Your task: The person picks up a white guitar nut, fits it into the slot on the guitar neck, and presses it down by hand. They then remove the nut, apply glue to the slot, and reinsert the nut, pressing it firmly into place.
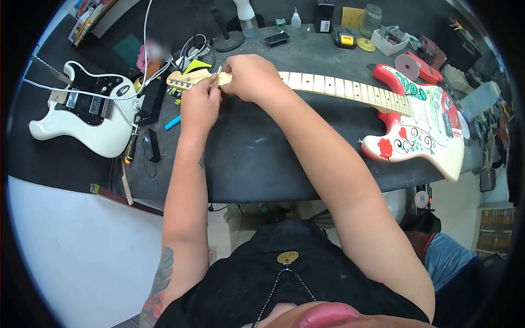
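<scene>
An electric guitar point(404, 123) with a red and cream body, painted with flowers and scrolls, lies across the bench. Its maple neck point(322, 85) points left to the headstock point(183, 80) with its tuners. My left hand point(201, 98) is closed round the neck beside the headstock, thumb near the nut end. Just right of it, my right hand point(249, 77) bends over the neck with its fingers pinched together. A small pale strip point(220, 70) stands up at these fingertips; its lower end is hidden. No strings are visible on the neck.
A white guitar body point(90, 109) lies at the left, crossed by white cables. Near it are a screwdriver point(131, 146) and a blue marker point(173, 123). At the back stand a spray bottle point(247, 19), a tape measure point(344, 38) and a glass jar point(371, 21).
</scene>
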A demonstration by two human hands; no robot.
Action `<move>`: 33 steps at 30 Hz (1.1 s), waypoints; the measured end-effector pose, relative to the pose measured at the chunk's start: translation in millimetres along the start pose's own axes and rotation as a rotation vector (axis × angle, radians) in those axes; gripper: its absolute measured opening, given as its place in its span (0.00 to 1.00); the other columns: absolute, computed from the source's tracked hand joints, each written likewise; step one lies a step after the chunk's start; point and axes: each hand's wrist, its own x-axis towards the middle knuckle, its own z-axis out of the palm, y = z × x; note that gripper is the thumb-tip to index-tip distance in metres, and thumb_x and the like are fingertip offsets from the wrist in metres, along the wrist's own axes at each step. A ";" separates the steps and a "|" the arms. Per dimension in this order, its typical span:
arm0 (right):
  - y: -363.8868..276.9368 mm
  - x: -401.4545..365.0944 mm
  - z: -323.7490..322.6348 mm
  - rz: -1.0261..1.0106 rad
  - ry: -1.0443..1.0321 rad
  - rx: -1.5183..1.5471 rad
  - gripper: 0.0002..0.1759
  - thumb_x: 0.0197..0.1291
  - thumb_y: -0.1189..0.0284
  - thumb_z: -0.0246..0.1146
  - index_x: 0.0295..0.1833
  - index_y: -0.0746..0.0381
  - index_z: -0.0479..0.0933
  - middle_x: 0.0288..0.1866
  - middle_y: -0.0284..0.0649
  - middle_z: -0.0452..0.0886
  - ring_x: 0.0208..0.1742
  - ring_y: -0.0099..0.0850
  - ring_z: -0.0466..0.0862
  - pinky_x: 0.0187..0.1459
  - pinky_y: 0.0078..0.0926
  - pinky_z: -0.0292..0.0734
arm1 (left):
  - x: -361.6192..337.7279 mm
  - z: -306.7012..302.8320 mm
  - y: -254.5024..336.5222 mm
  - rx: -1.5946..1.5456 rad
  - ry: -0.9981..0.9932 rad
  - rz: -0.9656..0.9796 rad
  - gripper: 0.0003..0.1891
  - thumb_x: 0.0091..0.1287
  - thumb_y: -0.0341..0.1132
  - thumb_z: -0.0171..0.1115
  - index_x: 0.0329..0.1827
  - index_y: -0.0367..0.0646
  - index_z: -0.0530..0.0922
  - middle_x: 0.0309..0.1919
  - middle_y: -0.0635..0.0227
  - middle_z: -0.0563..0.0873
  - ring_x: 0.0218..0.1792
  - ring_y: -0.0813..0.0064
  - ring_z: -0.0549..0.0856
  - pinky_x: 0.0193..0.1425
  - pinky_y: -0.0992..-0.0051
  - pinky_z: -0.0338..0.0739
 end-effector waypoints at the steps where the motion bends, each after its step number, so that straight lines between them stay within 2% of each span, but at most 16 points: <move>1: -0.4 -0.2 -1.6 -0.006 0.002 -0.003 0.27 0.57 0.60 0.80 0.59 0.62 0.91 0.53 0.49 0.95 0.58 0.48 0.94 0.60 0.45 0.88 | 1.1 1.9 -1.8 -0.001 0.007 0.001 0.17 0.75 0.31 0.64 0.62 0.36 0.92 0.36 0.43 0.93 0.36 0.49 0.95 0.47 0.57 0.88; 4: -0.3 -0.1 -1.5 0.010 -0.025 0.012 0.27 0.57 0.60 0.80 0.60 0.62 0.91 0.53 0.49 0.95 0.58 0.48 0.94 0.60 0.45 0.88 | -0.8 4.1 -0.3 0.125 0.086 0.153 0.17 0.74 0.31 0.66 0.60 0.37 0.93 0.36 0.43 0.93 0.37 0.46 0.94 0.47 0.55 0.88; 5: 0.4 0.6 0.1 0.008 -0.010 0.024 0.27 0.57 0.60 0.80 0.60 0.62 0.91 0.53 0.49 0.95 0.58 0.47 0.94 0.60 0.45 0.88 | -1.4 5.3 -0.8 0.126 0.091 0.146 0.17 0.74 0.31 0.66 0.60 0.37 0.93 0.36 0.43 0.93 0.37 0.46 0.94 0.47 0.55 0.88; 7: 1.2 1.5 2.7 -0.004 -0.005 0.034 0.27 0.57 0.60 0.80 0.59 0.62 0.91 0.53 0.49 0.95 0.58 0.47 0.94 0.60 0.44 0.88 | -2.1 6.9 -4.7 0.270 0.132 0.245 0.19 0.74 0.31 0.65 0.64 0.40 0.92 0.30 0.49 0.92 0.29 0.59 0.93 0.42 0.63 0.86; 8: 1.6 1.5 3.2 -0.004 0.013 0.022 0.27 0.57 0.59 0.81 0.59 0.62 0.91 0.53 0.49 0.95 0.57 0.47 0.94 0.60 0.44 0.88 | -3.7 6.7 -6.6 0.277 0.147 0.271 0.18 0.75 0.31 0.65 0.64 0.40 0.92 0.30 0.50 0.93 0.31 0.61 0.95 0.43 0.63 0.87; 12: 1.8 2.5 2.0 -0.013 0.012 0.007 0.27 0.57 0.61 0.82 0.59 0.62 0.91 0.52 0.49 0.95 0.56 0.46 0.94 0.60 0.44 0.88 | -7.2 5.5 -13.8 0.039 0.111 0.150 0.18 0.75 0.31 0.66 0.63 0.38 0.92 0.32 0.50 0.94 0.32 0.63 0.95 0.43 0.65 0.87; 16: -1.3 0.9 0.6 0.024 -0.006 0.018 0.27 0.57 0.61 0.83 0.60 0.62 0.91 0.52 0.48 0.95 0.56 0.46 0.94 0.60 0.43 0.88 | -7.7 4.0 -5.2 0.060 0.079 0.081 0.18 0.75 0.31 0.66 0.64 0.38 0.92 0.31 0.53 0.94 0.31 0.67 0.95 0.43 0.67 0.87; 18: -2.6 1.3 0.6 0.026 -0.001 0.014 0.27 0.57 0.61 0.83 0.60 0.62 0.91 0.52 0.48 0.95 0.56 0.46 0.94 0.60 0.43 0.88 | -9.5 7.8 -6.2 0.328 0.169 0.302 0.18 0.75 0.30 0.65 0.64 0.38 0.92 0.32 0.51 0.94 0.32 0.63 0.95 0.42 0.66 0.87; 19: -2.6 1.4 0.9 0.031 0.005 0.013 0.27 0.58 0.61 0.83 0.59 0.62 0.91 0.52 0.48 0.95 0.56 0.46 0.94 0.60 0.43 0.88 | -9.8 8.2 -6.1 0.328 0.171 0.303 0.18 0.75 0.30 0.65 0.64 0.38 0.92 0.32 0.51 0.94 0.32 0.63 0.95 0.42 0.66 0.87; 21: -2.2 1.4 1.4 0.022 0.014 0.008 0.26 0.58 0.61 0.83 0.59 0.63 0.91 0.51 0.48 0.95 0.55 0.46 0.94 0.60 0.44 0.88 | -9.9 8.5 -6.1 0.314 0.178 0.314 0.17 0.75 0.30 0.66 0.62 0.39 0.93 0.34 0.46 0.93 0.34 0.53 0.95 0.42 0.61 0.87; 22: -1.8 1.4 1.9 0.014 0.021 0.004 0.26 0.58 0.61 0.83 0.59 0.63 0.91 0.51 0.49 0.95 0.55 0.46 0.94 0.59 0.44 0.88 | -9.5 9.2 -7.8 0.315 0.179 0.316 0.17 0.75 0.30 0.66 0.62 0.39 0.93 0.34 0.46 0.93 0.34 0.53 0.95 0.42 0.61 0.87; 24: -0.9 1.1 2.8 0.005 0.024 0.008 0.27 0.57 0.60 0.83 0.59 0.63 0.91 0.51 0.49 0.95 0.56 0.47 0.94 0.59 0.45 0.88 | -7.3 9.7 -11.1 0.010 0.126 0.099 0.16 0.75 0.31 0.66 0.61 0.39 0.93 0.37 0.42 0.92 0.37 0.45 0.93 0.44 0.56 0.87; 27: -1.9 1.0 2.9 -0.004 0.024 0.012 0.27 0.54 0.60 0.84 0.58 0.62 0.91 0.52 0.50 0.95 0.57 0.49 0.94 0.60 0.46 0.88 | -12.3 2.8 0.3 0.161 0.133 0.155 0.15 0.74 0.32 0.68 0.59 0.40 0.93 0.34 0.43 0.92 0.37 0.43 0.93 0.46 0.50 0.87; 29: -4.1 0.3 0.3 0.001 0.014 -0.003 0.29 0.50 0.58 0.86 0.56 0.61 0.92 0.53 0.51 0.95 0.59 0.51 0.93 0.61 0.48 0.88 | -15.7 8.2 -7.4 0.336 0.120 0.263 0.15 0.72 0.32 0.69 0.58 0.39 0.93 0.35 0.43 0.92 0.38 0.41 0.92 0.46 0.47 0.86; 30: -1.7 -1.5 3.9 -0.034 0.088 0.004 0.29 0.49 0.58 0.86 0.56 0.61 0.92 0.53 0.51 0.94 0.59 0.51 0.93 0.61 0.49 0.88 | -14.9 9.3 -5.7 0.364 0.111 0.277 0.15 0.71 0.31 0.69 0.58 0.39 0.93 0.36 0.43 0.92 0.39 0.41 0.92 0.46 0.47 0.86; 33: 3.5 1.1 7.3 -0.031 0.071 0.047 0.24 0.54 0.61 0.82 0.54 0.62 0.91 0.53 0.51 0.94 0.59 0.52 0.92 0.62 0.48 0.87 | -14.9 10.3 -5.5 0.264 0.198 0.271 0.17 0.71 0.27 0.67 0.61 0.35 0.91 0.37 0.43 0.93 0.37 0.42 0.92 0.45 0.48 0.86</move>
